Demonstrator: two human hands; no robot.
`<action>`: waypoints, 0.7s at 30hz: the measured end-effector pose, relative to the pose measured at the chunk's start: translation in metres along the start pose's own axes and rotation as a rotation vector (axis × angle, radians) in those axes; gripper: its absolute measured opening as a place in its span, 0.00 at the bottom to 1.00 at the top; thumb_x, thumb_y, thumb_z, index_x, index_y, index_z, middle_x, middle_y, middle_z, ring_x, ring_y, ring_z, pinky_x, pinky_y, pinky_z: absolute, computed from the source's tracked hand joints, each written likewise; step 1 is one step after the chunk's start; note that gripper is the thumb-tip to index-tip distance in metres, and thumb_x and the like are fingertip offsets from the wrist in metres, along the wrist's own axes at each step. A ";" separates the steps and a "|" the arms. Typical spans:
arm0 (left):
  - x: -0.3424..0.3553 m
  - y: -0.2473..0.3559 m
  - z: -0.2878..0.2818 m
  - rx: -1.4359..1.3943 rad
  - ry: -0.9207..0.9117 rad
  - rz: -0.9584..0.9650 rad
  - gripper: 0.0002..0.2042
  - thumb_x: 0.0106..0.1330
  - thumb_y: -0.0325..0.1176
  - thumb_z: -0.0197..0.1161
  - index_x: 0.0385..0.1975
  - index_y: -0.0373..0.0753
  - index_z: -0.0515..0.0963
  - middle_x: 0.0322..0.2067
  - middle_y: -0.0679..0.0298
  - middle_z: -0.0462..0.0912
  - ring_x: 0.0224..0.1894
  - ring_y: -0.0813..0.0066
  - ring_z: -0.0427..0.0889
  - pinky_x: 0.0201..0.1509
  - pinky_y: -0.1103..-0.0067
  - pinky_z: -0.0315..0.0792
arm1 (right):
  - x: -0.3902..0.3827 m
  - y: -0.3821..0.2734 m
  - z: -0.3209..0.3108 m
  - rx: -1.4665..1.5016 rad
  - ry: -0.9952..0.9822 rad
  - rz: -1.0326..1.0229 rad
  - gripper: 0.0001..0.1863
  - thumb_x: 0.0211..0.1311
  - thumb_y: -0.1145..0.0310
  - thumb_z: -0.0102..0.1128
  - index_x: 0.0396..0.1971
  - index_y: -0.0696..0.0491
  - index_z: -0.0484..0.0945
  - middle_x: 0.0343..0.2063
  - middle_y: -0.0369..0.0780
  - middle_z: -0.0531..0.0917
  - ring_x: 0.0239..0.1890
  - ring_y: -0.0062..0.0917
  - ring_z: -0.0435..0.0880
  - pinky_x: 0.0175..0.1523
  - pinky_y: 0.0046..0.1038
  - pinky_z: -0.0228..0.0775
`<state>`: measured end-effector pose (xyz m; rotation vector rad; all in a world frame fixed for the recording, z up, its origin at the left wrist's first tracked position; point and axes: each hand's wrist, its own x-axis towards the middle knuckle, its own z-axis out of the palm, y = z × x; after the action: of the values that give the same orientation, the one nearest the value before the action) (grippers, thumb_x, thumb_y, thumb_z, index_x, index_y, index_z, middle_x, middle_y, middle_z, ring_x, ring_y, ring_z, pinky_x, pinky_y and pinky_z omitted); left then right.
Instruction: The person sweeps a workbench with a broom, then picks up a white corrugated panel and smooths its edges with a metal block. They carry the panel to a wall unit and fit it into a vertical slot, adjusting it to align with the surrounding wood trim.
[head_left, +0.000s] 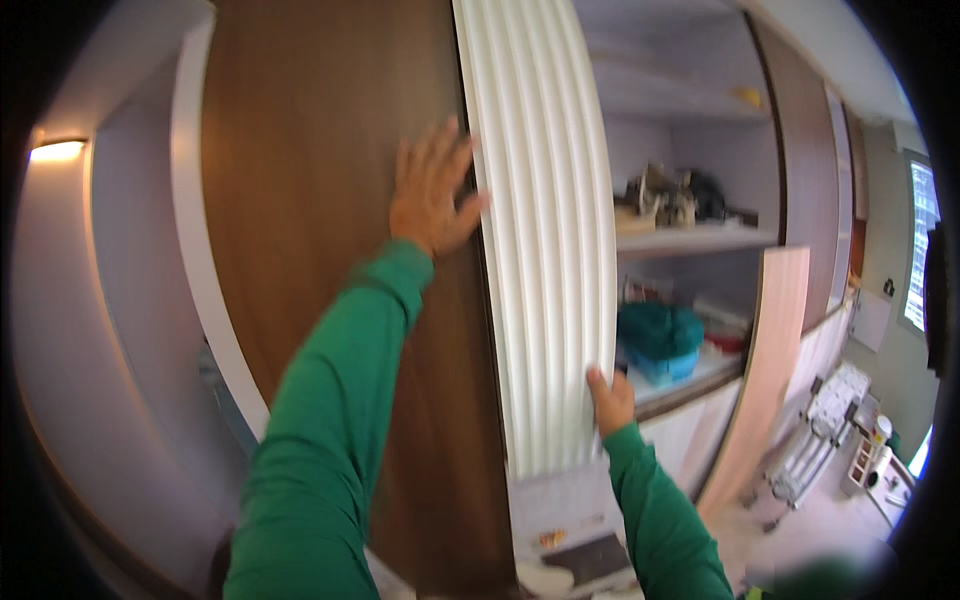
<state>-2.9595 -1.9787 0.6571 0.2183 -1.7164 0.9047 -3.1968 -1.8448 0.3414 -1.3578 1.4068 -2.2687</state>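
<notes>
A tall white fluted panel (540, 230) stands upright against a dark brown wooden cabinet face (320, 200). My left hand (432, 190) is raised, fingers spread flat, pressing where the brown surface meets the panel's left edge. My right hand (611, 400) grips the panel's lower right edge, thumb in front. Both arms wear green sleeves.
Open shelves (690, 240) to the right hold dark clutter, a teal bundle (658, 335) and boxes. A light wooden board (765, 370) leans against the lower cabinet. A folded ladder (815, 440) lies on the floor at lower right. A wall lamp (57, 150) glows at left.
</notes>
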 end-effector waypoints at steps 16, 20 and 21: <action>-0.006 -0.010 0.005 0.201 0.060 0.131 0.31 0.68 0.53 0.52 0.68 0.44 0.64 0.69 0.56 0.62 0.72 0.51 0.55 0.74 0.53 0.44 | 0.013 -0.004 0.017 0.105 -0.029 0.169 0.32 0.64 0.45 0.63 0.44 0.65 0.80 0.37 0.41 0.84 0.38 0.21 0.79 0.47 0.25 0.71; -0.006 -0.009 0.006 0.255 0.047 0.119 0.33 0.66 0.54 0.53 0.68 0.44 0.64 0.69 0.58 0.62 0.73 0.54 0.54 0.75 0.55 0.44 | 0.019 0.008 0.022 0.113 -0.001 0.167 0.32 0.63 0.45 0.64 0.45 0.65 0.80 0.37 0.41 0.84 0.39 0.21 0.79 0.47 0.25 0.71; -0.006 -0.008 0.007 0.252 0.044 0.118 0.33 0.66 0.54 0.54 0.68 0.44 0.64 0.69 0.59 0.62 0.73 0.55 0.54 0.75 0.55 0.44 | 0.021 0.013 0.022 0.122 0.002 0.167 0.31 0.63 0.46 0.64 0.44 0.65 0.80 0.37 0.41 0.84 0.39 0.21 0.79 0.47 0.25 0.71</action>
<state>-2.9577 -1.9903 0.6553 0.2635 -1.5856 1.2055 -3.1969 -1.8773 0.3477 -1.1560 1.3061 -2.2084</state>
